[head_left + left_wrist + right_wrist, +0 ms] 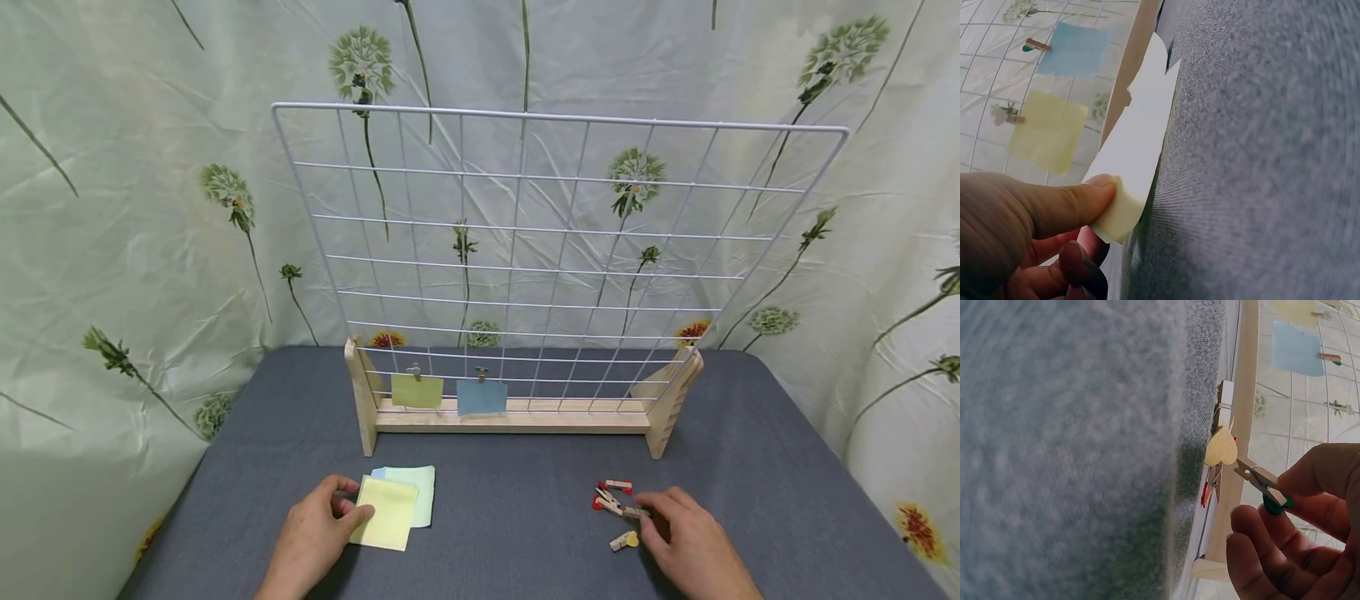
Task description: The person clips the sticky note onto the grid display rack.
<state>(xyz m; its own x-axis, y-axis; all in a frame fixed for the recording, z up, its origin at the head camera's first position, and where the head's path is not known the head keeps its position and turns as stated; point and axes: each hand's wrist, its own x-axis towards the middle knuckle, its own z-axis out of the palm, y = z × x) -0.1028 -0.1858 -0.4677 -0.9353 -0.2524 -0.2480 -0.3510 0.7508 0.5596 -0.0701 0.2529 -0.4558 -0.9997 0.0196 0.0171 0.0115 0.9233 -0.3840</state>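
My left hand (317,527) pinches the near-left edge of a yellow paper note (388,515) between thumb and fingers. Partly under that note lies a pale green note (424,493), with a light blue corner showing behind. In the left wrist view the thumb presses on the pinched paper (1141,137), which looks nearly white there. Over on the right, my right hand (692,537) holds a small wooden clothespin (1261,480) with a green ornament by its handle end. Close beside it are clothespins with red ornaments (609,502) and one with a yellow heart (1221,447).
A white wire grid (517,225) stands upright in a wooden base (517,422) behind the hands. Clothespins fix a yellow-green note (417,392) and a blue note (482,397) low on its left half. Grey cloth (510,517) covers the table; a floral curtain (150,250) hangs behind.
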